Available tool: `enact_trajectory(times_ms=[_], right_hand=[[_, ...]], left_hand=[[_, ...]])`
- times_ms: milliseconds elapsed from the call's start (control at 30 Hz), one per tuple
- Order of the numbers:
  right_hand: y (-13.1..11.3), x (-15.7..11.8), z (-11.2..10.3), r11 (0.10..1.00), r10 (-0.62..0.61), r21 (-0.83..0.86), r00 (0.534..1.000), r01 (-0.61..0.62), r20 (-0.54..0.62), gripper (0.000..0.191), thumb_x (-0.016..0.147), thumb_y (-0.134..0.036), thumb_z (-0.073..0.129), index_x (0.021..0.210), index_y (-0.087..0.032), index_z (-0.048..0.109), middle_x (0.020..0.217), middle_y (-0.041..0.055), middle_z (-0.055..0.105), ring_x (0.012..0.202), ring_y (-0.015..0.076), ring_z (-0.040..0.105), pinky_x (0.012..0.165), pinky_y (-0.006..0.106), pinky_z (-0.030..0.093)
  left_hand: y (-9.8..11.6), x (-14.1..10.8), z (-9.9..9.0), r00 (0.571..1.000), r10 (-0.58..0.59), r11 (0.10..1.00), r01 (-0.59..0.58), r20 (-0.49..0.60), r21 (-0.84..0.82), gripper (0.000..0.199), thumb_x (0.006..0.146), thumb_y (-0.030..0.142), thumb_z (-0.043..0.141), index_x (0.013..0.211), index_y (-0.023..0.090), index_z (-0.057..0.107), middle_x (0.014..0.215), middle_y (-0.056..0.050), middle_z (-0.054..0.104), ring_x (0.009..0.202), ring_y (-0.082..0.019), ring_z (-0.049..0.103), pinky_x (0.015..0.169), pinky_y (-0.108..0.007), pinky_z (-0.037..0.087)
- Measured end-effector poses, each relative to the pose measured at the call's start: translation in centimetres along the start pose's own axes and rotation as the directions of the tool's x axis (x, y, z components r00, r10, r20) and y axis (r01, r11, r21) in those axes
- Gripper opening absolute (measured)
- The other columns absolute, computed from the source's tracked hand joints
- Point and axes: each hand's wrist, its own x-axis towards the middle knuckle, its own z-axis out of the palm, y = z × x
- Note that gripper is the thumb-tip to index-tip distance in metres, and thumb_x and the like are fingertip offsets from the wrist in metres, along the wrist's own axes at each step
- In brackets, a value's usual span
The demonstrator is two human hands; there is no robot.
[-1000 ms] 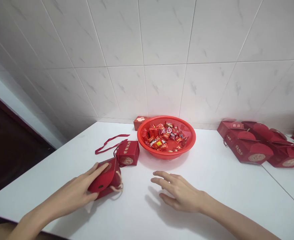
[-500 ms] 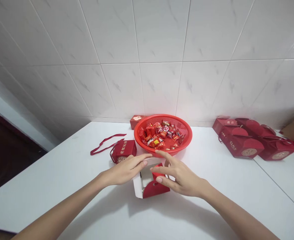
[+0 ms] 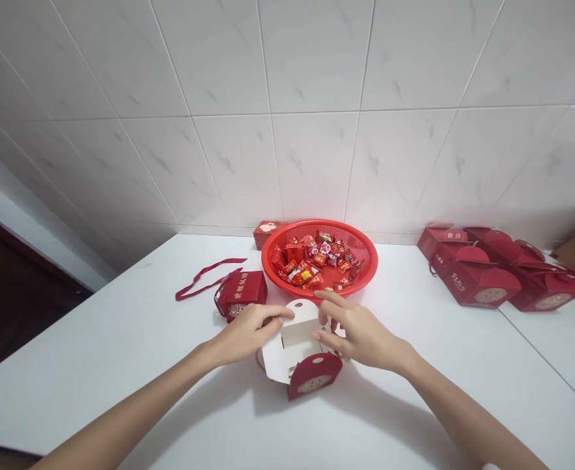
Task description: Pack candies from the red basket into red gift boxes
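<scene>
Since a second ago, the dark red cardboard box with white lining (image 3: 316, 377) has been moved from the left to in front of the round red plastic basket (image 3: 374, 261), its flaps now opened. Left hand (image 3: 258, 326): fingers narrow, laid at the box's back-left flap; grip can't be told. Right hand (image 3: 350, 329): fingers half-curled at the box's right side; grip can't be told. Red-wrapped sweets (image 3: 309, 271) are held in the basket. A closed dark red cardboard box with gold lettering (image 3: 248, 288) is set left-front of the basket; similar dark red cardboard boxes (image 3: 483, 282) are grouped well right of it, on the white counter (image 3: 96, 352).
</scene>
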Motion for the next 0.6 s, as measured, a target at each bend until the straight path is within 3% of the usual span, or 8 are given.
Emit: enact_trajectory(times_ms=[100,233,333,400,533,600], right_hand=[[0.1,-0.7,-1.0,0.998,0.057,-0.028,0.995,-0.055,0.084,0.034,0.091,-0.054,0.062,0.101,-0.022,0.056,0.145,0.0133,0.050,0.078,0.0195,0.068,0.073,0.038,0.055],[-0.4,-1.7,-1.4,0.978,0.091,-0.197,0.987,-0.063,0.135,0.052,0.082,-0.064,0.068,0.108,-0.022,0.054,0.154,0.0192,0.040,0.086,0.0271,0.070,0.071,0.041,0.055],[-1.2,-2.1,-0.8,0.929,0.158,-0.355,0.979,-0.104,0.127,0.056,0.081,-0.067,0.068,0.107,-0.019,0.055,0.155,0.0246,0.037,0.092,0.0341,0.071,0.067,0.041,0.054],[-1.8,-2.2,-0.2,0.894,0.208,-0.427,0.970,-0.137,0.125,0.065,0.073,-0.071,0.072,0.106,-0.018,0.055,0.147,0.0261,0.045,0.086,0.0346,0.072,0.061,0.038,0.052],[-2.8,-2.4,0.5,0.872,0.259,-0.458,0.957,-0.172,0.134,0.075,0.064,-0.075,0.076,0.107,-0.017,0.056,0.111,0.0157,0.065,0.073,0.0321,0.072,0.054,0.033,0.047],[-2.9,-2.3,0.8,0.858,0.294,-0.475,0.945,-0.195,0.144,0.078,0.063,-0.073,0.078,0.111,-0.016,0.056,0.110,0.0154,0.064,0.072,0.0327,0.072,0.054,0.033,0.048]], left_hand=[[0.2,-0.2,-0.1,0.999,0.001,0.999,-0.003,0.049,0.037,0.052,0.092,0.050,0.050,0.134,0.022,0.063,0.133,-0.008,0.067,0.111,-0.028,0.064,0.092,-0.034,0.050],[-0.2,-0.6,-0.4,0.972,0.017,0.993,-0.044,0.236,0.108,0.096,0.080,0.065,0.066,0.158,0.023,0.029,0.157,-0.013,0.042,0.136,-0.036,0.047,0.107,-0.040,0.042],[-0.8,-0.8,-0.1,0.934,0.043,0.988,-0.093,0.354,0.125,0.113,0.078,0.072,0.064,0.162,0.024,0.006,0.158,-0.017,0.039,0.136,-0.038,0.048,0.105,-0.040,0.042],[-1.0,-0.9,0.2,0.928,0.027,0.985,-0.087,0.371,0.146,0.122,0.073,0.075,0.067,0.162,0.025,-0.002,0.158,-0.018,0.037,0.137,-0.039,0.046,0.104,-0.041,0.043],[-1.1,-0.9,0.8,0.938,-0.002,0.980,-0.068,0.346,0.189,0.137,0.063,0.076,0.074,0.161,0.026,-0.008,0.157,-0.019,0.039,0.137,-0.044,0.045,0.104,-0.045,0.043],[-1.2,-0.7,1.1,0.944,0.030,0.984,-0.086,0.329,0.157,0.136,0.063,0.074,0.076,0.161,0.029,-0.007,0.149,-0.018,0.050,0.128,-0.042,0.054,0.098,-0.043,0.047]])
